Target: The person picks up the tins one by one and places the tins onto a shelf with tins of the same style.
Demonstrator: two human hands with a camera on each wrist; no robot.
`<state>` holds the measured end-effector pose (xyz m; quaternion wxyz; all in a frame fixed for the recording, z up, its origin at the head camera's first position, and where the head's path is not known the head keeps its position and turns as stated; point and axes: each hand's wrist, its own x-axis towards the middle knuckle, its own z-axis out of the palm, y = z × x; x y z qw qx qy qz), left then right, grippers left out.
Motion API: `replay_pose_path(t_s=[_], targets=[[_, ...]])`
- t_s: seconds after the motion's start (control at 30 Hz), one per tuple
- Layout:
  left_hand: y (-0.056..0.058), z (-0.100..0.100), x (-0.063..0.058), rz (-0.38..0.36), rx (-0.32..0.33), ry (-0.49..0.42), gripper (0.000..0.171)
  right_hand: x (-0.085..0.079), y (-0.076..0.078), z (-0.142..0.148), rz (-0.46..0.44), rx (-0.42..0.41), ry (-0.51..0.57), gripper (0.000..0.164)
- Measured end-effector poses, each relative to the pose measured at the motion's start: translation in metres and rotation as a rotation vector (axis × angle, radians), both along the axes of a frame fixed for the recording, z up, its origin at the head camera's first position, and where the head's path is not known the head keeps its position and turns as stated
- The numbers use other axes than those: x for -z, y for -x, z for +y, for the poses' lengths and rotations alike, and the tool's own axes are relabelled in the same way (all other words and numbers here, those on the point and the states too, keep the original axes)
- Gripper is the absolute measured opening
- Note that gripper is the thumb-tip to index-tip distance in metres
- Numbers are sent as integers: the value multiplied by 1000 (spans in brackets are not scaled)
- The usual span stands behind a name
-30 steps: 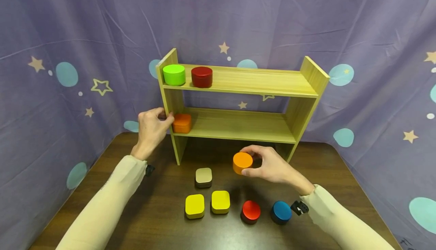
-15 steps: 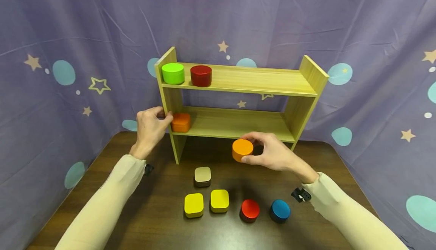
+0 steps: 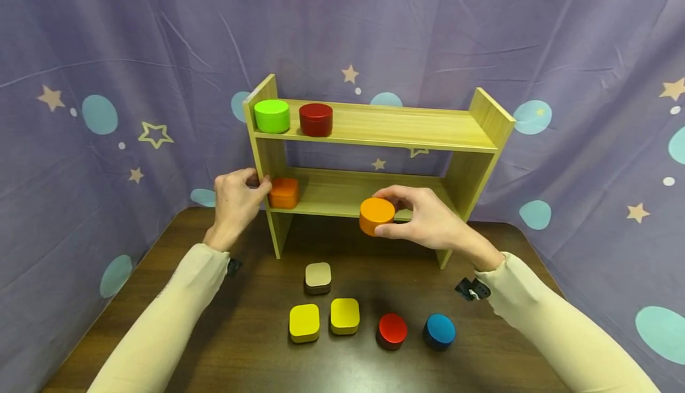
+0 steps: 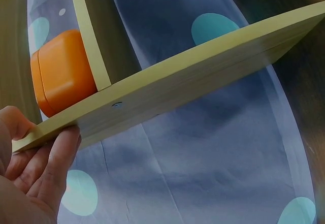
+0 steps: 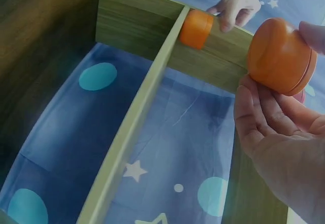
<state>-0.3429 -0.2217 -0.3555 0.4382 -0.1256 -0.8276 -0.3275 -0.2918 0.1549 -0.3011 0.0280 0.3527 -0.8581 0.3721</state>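
Observation:
My right hand [image 3: 428, 222] holds a round orange tin [image 3: 376, 216] between thumb and fingers, in front of the lower shelf's edge. The right wrist view shows the fingers under the tin [image 5: 279, 56] and the thumb on its far end. My left hand [image 3: 238, 203] pinches the left side panel of the wooden shelf [image 3: 369, 194], thumb at the front edge and fingers on the outer face in the left wrist view. Just inside that panel, a square orange tin [image 3: 284, 193] sits on the lower board. A green round tin [image 3: 272, 116] and a dark red round tin [image 3: 316, 120] stand on the top board.
On the brown table [image 3: 235, 345] before the shelf stand a beige square tin [image 3: 318, 277], two yellow square tins, one at the left [image 3: 304, 323], a red round tin [image 3: 392, 331] and a blue round tin [image 3: 439, 332]. A patterned purple curtain [image 3: 214, 36] hangs behind.
My right hand has lifted the round orange tin from low over the table up to the lower shelf's front edge. The left hand keeps its place on the side panel.

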Motion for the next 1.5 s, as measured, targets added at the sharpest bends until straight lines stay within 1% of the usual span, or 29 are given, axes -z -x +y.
replay_pose_path(t_s=[0.3, 0.53, 0.7, 0.87, 1.0, 1.17, 1.23, 1.4, 1.5], targets=[[1, 0, 0, 7, 7, 0, 15, -20, 5, -1, 28, 45, -23, 54], [0, -1, 1, 13, 16, -2, 14, -38, 11, 0, 33, 59, -32, 55], [-1, 0, 1, 19, 7, 10, 16, -56, 13, -1, 33, 68, -18, 52], [0, 0, 1, 27, -2, 14, 18, -74, 17, -4, 30, 72, 1, 53], [0, -1, 1, 37, -5, 19, 19, -85, 23, -7, 13, 75, 40, 54], [-1, -1, 3, 41, 3, 21, 21, -95, 35, -12, -32, 68, 94, 52], [-2, -1, 3, 42, 8, 18, 21, -99, 41, -14, -33, 75, 111, 52], [-1, -1, 3, 41, 14, 13, 19, -110, 51, -17, 1, 110, 100, 52], [-1, -1, 2, 38, 15, 12, 19, -115, 57, -20, 1, 118, 90, 50]])
